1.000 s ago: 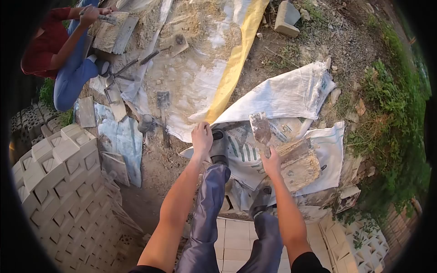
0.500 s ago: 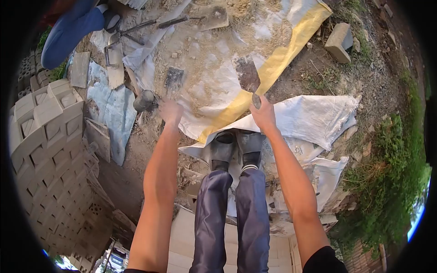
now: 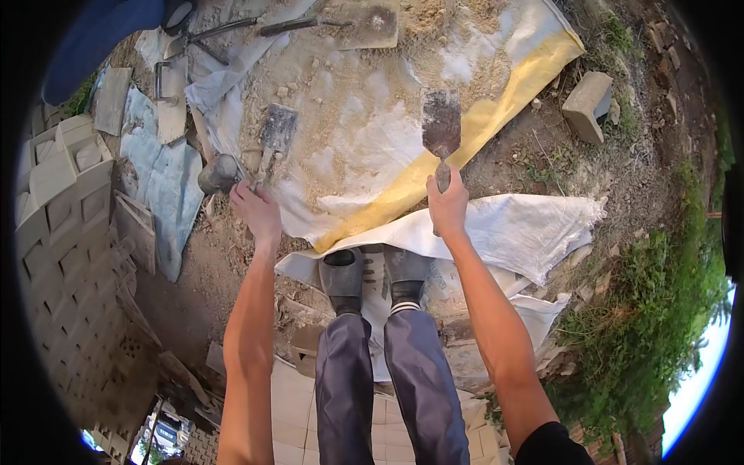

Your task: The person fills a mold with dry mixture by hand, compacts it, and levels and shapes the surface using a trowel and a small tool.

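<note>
My right hand (image 3: 448, 203) is closed around the handle of a trowel (image 3: 442, 124), its dark, worn flat blade pointing away from me over the yellow stripe of a sack sheet. My left hand (image 3: 256, 211) curls over the handle of a second trowel (image 3: 277, 129); that dusty blade lies on the sandy sheet, and my fingers partly hide the grip. Just left of those fingers rests a mallet with a rounded grey head (image 3: 219, 173). Under both tools spreads the white and yellow woven sheet (image 3: 380, 203), strewn with sandy material, its near edge folded by my boots (image 3: 341, 277).
Stacked pale blocks (image 3: 66, 225) rise on the left. A metal float (image 3: 172, 101) and a square-bladed tool (image 3: 370, 27) lie farther off. At upper left is another person's blue-clad leg (image 3: 101, 46). A loose block (image 3: 587, 107) and green plants (image 3: 635, 302) are on the right.
The right trowel has swung from a leftward slant to nearly straight ahead. My left hand has drawn slightly back, exposing the second trowel's neck. The whole view has shifted.
</note>
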Available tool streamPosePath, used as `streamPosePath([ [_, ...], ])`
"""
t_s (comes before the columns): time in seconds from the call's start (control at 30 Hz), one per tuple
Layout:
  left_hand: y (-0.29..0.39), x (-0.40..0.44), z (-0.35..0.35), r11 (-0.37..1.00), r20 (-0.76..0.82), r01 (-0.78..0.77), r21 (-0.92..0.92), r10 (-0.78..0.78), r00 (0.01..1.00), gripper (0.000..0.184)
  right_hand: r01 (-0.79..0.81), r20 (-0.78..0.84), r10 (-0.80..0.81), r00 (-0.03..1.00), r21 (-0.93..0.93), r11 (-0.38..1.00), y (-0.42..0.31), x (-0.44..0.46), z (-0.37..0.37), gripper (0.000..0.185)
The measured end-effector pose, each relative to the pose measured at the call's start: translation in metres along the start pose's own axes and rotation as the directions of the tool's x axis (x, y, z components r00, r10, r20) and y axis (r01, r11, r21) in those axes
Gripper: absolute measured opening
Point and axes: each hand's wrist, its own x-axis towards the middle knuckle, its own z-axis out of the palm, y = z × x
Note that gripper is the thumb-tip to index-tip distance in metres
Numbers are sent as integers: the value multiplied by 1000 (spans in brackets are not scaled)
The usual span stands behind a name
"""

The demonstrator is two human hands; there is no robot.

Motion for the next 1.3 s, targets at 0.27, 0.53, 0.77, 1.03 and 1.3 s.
streamPosePath([
  [0.27,285,138,45,865,-48,-440,-243,442,896,43,44,-141,-71,987,-183,982,-33,107,13,47],
  [0.53,287,154,40,814,82,-580,21,577,813,26,60,-46,-65,997,-107,992,-36,96,-1,41],
  [0.77,110,105,-51,606,366,-785,128,707,605,29,-29,22,31,999,-92,995,-42,53,-18,44],
  [1.03,109,141,-52,784,532,-620,-2,526,664,33,-92,-62,86,994,-104,990,-36,106,-23,44],
  [1.3,217,204,76,903,171,-429,-26,427,888,65,52,-297,-152,943,-321,946,-56,245,-52,43],
])
